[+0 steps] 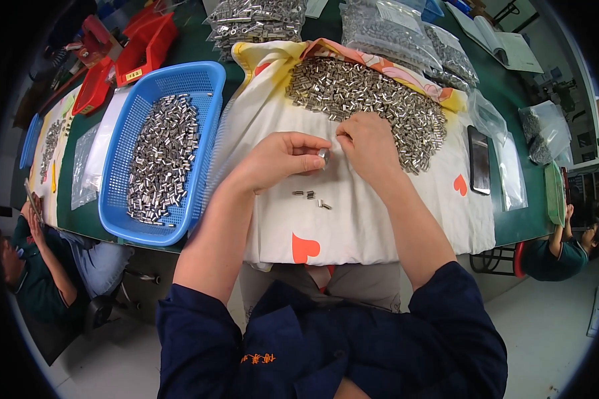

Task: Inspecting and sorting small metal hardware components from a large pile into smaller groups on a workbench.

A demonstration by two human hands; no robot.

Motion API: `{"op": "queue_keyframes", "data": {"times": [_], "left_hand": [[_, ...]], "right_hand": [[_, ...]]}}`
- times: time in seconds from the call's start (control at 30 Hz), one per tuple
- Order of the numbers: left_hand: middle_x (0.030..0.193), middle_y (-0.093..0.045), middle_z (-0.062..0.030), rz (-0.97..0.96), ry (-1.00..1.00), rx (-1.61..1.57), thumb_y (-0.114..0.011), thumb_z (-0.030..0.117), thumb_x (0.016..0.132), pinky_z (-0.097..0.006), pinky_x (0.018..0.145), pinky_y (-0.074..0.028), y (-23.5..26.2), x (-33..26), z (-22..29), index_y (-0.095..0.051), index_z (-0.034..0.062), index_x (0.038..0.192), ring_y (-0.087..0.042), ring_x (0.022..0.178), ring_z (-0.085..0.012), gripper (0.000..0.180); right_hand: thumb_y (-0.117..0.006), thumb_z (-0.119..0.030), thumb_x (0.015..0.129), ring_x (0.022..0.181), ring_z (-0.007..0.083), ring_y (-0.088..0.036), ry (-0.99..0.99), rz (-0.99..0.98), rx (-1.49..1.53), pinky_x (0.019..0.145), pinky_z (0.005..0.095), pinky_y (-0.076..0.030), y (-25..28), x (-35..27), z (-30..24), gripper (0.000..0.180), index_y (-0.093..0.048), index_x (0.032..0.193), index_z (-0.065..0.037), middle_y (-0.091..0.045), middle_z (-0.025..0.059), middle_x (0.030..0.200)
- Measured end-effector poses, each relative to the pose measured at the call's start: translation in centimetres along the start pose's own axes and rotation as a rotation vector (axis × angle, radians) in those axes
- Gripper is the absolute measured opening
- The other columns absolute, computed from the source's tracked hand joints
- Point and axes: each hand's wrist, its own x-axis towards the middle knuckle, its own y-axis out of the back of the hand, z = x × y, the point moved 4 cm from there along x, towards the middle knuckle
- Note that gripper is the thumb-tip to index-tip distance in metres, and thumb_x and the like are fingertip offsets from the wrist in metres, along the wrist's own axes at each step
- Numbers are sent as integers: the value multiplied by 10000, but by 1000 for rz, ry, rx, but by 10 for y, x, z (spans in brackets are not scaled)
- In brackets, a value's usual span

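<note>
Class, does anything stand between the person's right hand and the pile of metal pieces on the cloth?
Nothing visible does: the right hand overlaps the near edge of the pile, with no wall or wrapping between. Whether it touches the pieces is unclear.

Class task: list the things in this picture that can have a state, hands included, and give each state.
left hand: pinching a small metal piece
right hand: fingers curled; any hold hidden
blue basket: open, partly filled with metal pieces
cloth: spread out, far edge rumpled
metal pile: loose on the cloth
phone: lying flat, screen dark
large clear bag: bulging
</note>
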Motion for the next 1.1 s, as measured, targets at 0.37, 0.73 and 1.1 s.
{"op": "queue_keyframes", "data": {"times": [0.37, 0.73, 1.1], "left_hand": [[967, -582, -115, 264, -132, -10, -602, 4, 749, -265, 736, -481, 20, 4, -11, -514, -51, 1074, -579, 828, -156, 341], [1022, -573, -81, 129, -184, -45, -565, 6, 790, -257, 787, -460, 15, 9, -4, -503, -28, 1119, -561, 888, -143, 336], [963, -596, -86, 134, -163, -40, -604, -3, 761, -252, 769, -473, 17, 1, 0, -526, -36, 1085, -578, 840, -151, 336]], "right_hand": [[-580, -151, 664, 689, 273, -558, 2, 35, 715, 630, 362, -449, -8, -7, -7, 97, -592, 695, -60, -577, 96, 695], [-582, -94, 665, 673, 261, -550, 17, 132, 673, 615, 368, -439, 10, -14, -12, 55, -557, 667, -45, -549, 90, 661], [-603, -129, 681, 697, 246, -580, 12, -40, 806, 642, 341, -458, 12, -11, -8, 98, -582, 725, -42, -599, 83, 698]]}}
